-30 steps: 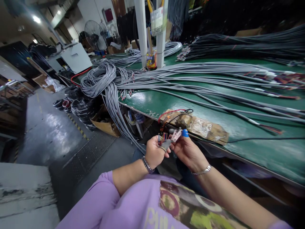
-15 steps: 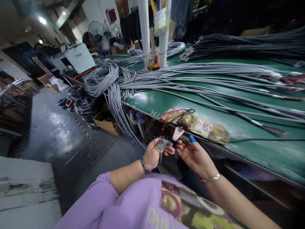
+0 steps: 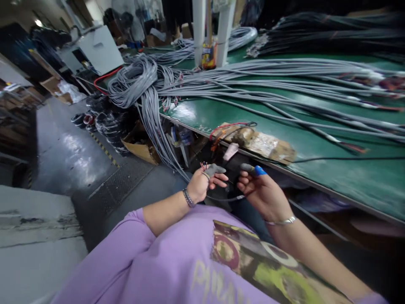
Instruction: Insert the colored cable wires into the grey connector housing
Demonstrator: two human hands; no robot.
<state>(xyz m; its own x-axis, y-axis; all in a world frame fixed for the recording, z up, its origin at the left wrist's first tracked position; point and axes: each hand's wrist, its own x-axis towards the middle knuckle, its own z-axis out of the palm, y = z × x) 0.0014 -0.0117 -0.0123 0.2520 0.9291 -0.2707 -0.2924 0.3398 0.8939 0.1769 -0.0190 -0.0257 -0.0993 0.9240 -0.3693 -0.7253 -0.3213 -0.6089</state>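
Observation:
My left hand (image 3: 200, 184) has its thumb, in a grey finger cot, pressed over a bunch of thin coloured wires (image 3: 204, 165), while its other fingers point right. My right hand (image 3: 264, 192) is a short gap away, its fingers curled, a blue cot on the thumb and a dark grey one on the index finger. A thin grey cable (image 3: 223, 199) runs below the left hand to the lower curled fingers of the right, where its end is hidden. Just beyond both hands, a pale pink clip-like piece (image 3: 230, 151) sits at the table edge.
Cardboard wrapped in clear tape (image 3: 264, 144) lies along the edge of the green table (image 3: 190, 110), with red and black leads. Grey cables (image 3: 253, 90) spread across the table, and a coiled bundle (image 3: 134, 80) hangs over its corner. An open carton (image 3: 141, 147) stands on the floor.
My hands have drawn apart and away from the pink piece, which the right fingers touched at first. The view has tipped downward. The grey cable between the hands now shows.

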